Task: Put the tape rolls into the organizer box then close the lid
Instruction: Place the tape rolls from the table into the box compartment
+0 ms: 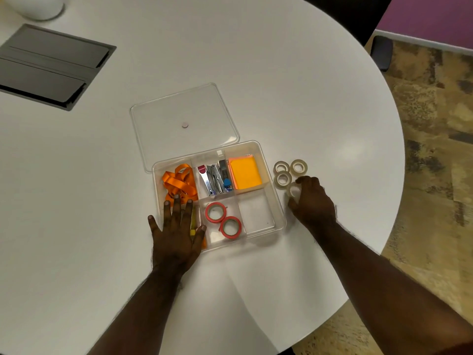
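A clear organizer box (277, 201) stands on the white table, its clear lid (184, 124) lying flat behind it. Two red tape rolls (222, 220) lie in the front middle compartment; the front right compartment (257, 213) holds nothing. Three clear tape rolls (282, 178) lie on the table right of the box. My right hand (312, 201) has its fingers closed around a fourth clear roll (293, 190) there. My left hand (176, 231) lies flat, fingers spread, on the box's front left corner.
Orange ribbon (179, 183), nail clippers (213, 179) and orange sticky notes (245, 174) fill the back compartments. A grey cable hatch (48, 65) sits far left, a white object (38, 6) at the top left. The table's round edge (384, 242) curves close on the right.
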Motion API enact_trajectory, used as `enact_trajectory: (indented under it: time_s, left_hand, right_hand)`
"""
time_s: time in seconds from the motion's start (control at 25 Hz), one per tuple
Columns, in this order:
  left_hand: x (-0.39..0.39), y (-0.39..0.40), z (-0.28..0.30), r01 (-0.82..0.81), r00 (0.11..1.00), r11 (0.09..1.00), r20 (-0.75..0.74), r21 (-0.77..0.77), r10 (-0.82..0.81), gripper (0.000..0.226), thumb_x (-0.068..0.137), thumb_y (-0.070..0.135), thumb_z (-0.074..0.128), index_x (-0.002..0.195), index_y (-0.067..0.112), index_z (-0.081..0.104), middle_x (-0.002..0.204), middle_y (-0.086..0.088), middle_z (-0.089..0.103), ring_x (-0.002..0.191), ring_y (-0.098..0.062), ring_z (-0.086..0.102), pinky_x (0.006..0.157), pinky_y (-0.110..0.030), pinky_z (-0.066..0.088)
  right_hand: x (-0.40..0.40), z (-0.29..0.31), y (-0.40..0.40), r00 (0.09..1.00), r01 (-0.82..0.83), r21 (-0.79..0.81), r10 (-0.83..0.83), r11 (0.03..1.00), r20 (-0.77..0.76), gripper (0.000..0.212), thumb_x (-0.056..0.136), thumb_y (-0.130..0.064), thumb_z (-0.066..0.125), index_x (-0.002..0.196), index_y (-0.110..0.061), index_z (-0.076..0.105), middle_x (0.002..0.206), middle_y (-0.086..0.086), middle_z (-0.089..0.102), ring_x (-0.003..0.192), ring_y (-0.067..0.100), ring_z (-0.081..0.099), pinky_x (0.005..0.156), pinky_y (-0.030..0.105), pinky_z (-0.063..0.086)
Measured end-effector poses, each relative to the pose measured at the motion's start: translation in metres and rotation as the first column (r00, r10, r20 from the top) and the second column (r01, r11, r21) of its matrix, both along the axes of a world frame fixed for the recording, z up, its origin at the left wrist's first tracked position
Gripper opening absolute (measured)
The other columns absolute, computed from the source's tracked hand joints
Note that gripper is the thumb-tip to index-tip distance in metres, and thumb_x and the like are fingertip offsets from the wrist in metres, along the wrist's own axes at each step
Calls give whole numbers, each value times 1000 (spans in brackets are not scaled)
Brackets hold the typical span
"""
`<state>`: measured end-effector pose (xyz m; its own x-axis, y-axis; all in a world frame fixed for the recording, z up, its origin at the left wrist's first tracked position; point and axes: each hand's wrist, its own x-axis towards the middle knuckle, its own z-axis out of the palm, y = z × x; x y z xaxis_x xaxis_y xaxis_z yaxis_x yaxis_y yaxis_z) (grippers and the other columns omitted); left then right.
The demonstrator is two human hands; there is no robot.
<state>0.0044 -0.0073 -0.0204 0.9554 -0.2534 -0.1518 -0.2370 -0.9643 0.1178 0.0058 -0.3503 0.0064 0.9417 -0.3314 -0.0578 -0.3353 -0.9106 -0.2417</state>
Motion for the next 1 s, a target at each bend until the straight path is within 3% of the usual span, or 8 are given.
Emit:
enact_trajectory:
  time_s: [0.12,0.24,0.44,0.6,0.72,0.8,0.88,1.0]
  left_hand:
    - [-3,0,-2,6,999,1000,41,-3,-6,74,96,57,32,156,16,24,164,-13,17,151,-36,13,113,-73,15]
    - [-2,0,-2,-2,999,1000,44,-13,3,74,95,57,32,157,17,22,165,-12,15,152,-35,11,114,-72,14]
    - [-1,0,-4,-12,1000,1000,23,-21,13,75,95,61,27,157,18,22,165,-10,15,152,-35,11,114,-73,13]
    - [-1,0,-6,-15,999,999,29,-39,16,76,95,61,28,157,18,22,165,-10,15,152,-35,12,114,-73,13]
    - [-1,-1,-6,-24,999,999,31,-42,25,76,94,61,29,157,18,23,165,-10,16,152,-35,12,114,-73,14]
    - [-1,-1,-7,-28,999,999,27,-35,29,76,95,61,29,157,19,21,165,-10,15,152,-35,11,114,-73,14]
    - [-1,0,-8,-32,999,999,23,-26,33,76,95,61,28,157,19,20,166,-10,14,152,-34,11,114,-72,14]
    - [-1,0,-8,-36,999,999,24,-26,36,76,95,61,27,157,20,20,165,-9,14,151,-34,12,114,-72,15]
  right_hand:
    - [4,24,26,966,-205,44,195,978,173,53,77,-32,68,124,-17,51,116,9,57,99,29,58,65,37,54]
    - [6,37,62,899,-422,-18,421,906,123,53,79,-35,68,127,-18,52,121,6,58,97,25,61,62,34,55]
    - [15,19,100,903,-365,36,364,930,-229,50,82,-26,72,125,-15,48,122,9,58,90,28,66,71,40,59]
    - [21,7,109,903,-343,43,342,938,-260,45,85,-17,68,124,-9,48,124,15,54,92,30,64,72,41,57]
    - [23,5,109,903,-331,55,333,942,-273,47,85,-22,69,125,-11,47,125,13,54,92,29,64,72,40,57]
    - [23,10,104,911,-336,71,343,939,-229,43,86,-28,68,122,-14,49,121,9,56,89,28,65,68,39,58]
    - [25,21,87,944,-318,89,324,944,-67,31,88,-30,62,115,-18,53,113,5,60,83,26,66,63,37,57]
    - [35,32,42,981,-152,87,140,985,133,23,87,-25,59,110,-25,56,109,2,60,87,26,64,63,36,54]
